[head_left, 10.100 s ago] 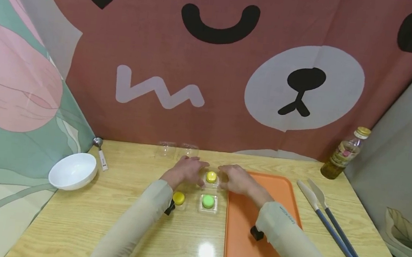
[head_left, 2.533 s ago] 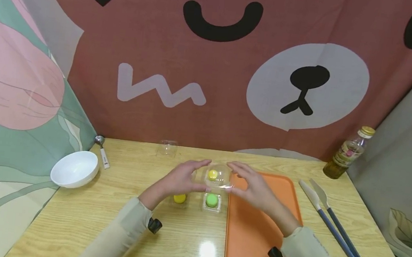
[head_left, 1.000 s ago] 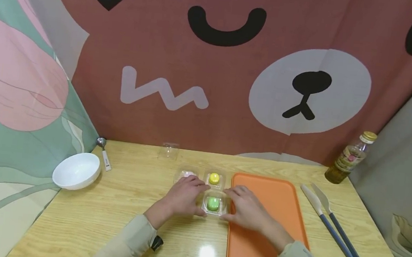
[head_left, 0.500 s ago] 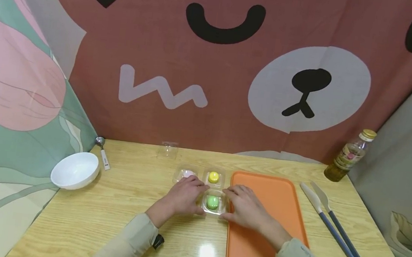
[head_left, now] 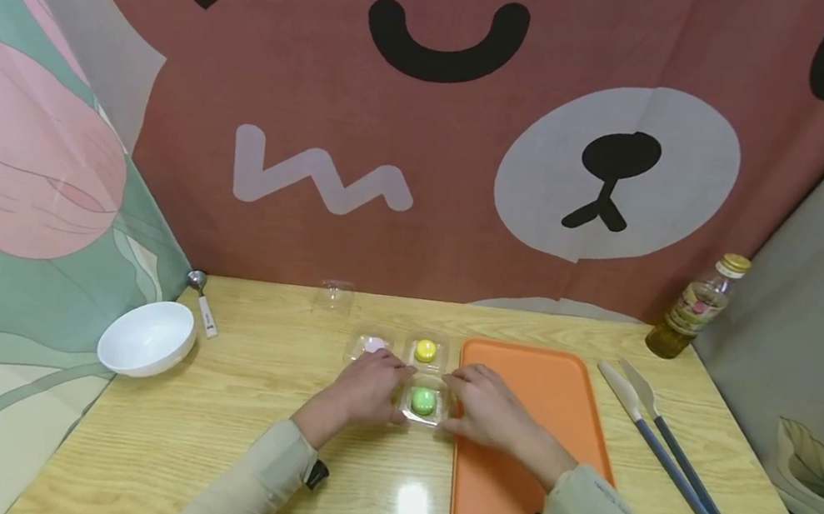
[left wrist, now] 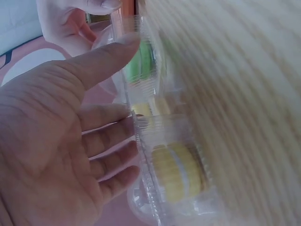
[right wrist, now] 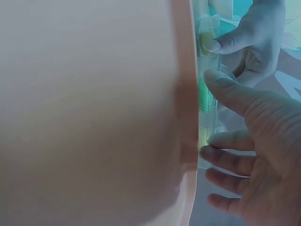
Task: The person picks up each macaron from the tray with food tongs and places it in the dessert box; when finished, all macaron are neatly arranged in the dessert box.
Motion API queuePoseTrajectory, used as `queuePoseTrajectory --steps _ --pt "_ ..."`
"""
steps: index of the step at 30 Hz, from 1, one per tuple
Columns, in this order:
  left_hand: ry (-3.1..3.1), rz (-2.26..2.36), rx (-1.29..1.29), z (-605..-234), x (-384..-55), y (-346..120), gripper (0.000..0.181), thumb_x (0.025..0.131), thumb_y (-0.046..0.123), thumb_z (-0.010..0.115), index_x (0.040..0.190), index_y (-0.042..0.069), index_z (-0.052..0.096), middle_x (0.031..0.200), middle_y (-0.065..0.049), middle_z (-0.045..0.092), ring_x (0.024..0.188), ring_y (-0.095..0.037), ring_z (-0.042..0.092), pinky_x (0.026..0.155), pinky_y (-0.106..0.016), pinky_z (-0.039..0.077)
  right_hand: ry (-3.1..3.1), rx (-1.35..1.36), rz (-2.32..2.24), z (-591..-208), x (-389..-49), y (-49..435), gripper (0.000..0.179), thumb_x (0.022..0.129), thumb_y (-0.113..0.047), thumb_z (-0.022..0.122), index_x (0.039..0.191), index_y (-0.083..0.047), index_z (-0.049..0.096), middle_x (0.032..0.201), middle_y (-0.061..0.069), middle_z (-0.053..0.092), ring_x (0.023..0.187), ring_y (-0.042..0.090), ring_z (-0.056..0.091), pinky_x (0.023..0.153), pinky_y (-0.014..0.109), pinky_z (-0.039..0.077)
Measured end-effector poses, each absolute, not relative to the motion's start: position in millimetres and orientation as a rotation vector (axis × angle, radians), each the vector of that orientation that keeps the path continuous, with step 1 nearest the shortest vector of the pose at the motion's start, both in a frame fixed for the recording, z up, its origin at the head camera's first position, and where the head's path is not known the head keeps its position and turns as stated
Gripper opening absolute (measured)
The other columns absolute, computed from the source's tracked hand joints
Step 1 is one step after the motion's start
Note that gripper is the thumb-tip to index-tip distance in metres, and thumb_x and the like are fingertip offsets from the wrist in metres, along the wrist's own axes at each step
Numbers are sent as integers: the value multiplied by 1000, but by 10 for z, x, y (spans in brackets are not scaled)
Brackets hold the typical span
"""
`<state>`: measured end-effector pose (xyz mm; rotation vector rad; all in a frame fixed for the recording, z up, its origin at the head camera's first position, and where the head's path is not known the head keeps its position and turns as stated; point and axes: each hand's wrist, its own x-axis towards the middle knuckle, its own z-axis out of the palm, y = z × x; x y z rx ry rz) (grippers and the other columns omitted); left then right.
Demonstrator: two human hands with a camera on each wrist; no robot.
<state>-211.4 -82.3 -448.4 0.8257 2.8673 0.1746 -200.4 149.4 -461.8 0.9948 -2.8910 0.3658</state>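
A green macaron [head_left: 423,401] sits in a small clear plastic box [head_left: 407,416] on the table. My left hand [head_left: 368,386] grips the box's left edge, thumb at the near corner and index finger at the far one. On the opposite edge my right hand [head_left: 490,408] holds it the same way, beside the orange tray. Behind stand clear boxes with a yellow macaron [head_left: 426,350] and a pale pink macaron [head_left: 375,344]. Another yellow macaron [left wrist: 176,172], boxed, shows in the left wrist view; my left hand hides it in the head view.
The orange tray [head_left: 530,496] lies right of the boxes, then two blue-handled knives [head_left: 690,479] and an oil-coloured bottle [head_left: 688,315]. A white bowl [head_left: 149,338] and a small scoop [head_left: 203,302] are at left. One clear plastic cover [head_left: 335,297] lies at the back.
One clear cover left the back of the table; both hands held it above the boxes, then brought it down to the green macaron's box. Over the last second the hands barely moved.
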Motion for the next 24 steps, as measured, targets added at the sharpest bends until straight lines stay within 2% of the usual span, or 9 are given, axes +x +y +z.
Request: queuePoseTrajectory --steps 9,24 --pt "2861 139 834 -4455 -2140 -808 81 73 52 87 140 15 62 138 -4 66 128 -25 53 115 -44 41 -2936 1010 339 -4579 -2050 1450 75 74 -48 87 127 1 67 118 14 70 115 33 62 105 48 49" --pt "2884 108 837 -4461 -2142 -804 79 72 56 86 138 19 63 136 0 67 131 -25 51 117 -46 34 -2981 980 403 -4566 -1989 1473 79 80 -48 83 136 3 60 130 19 65 123 36 60 110 53 46"
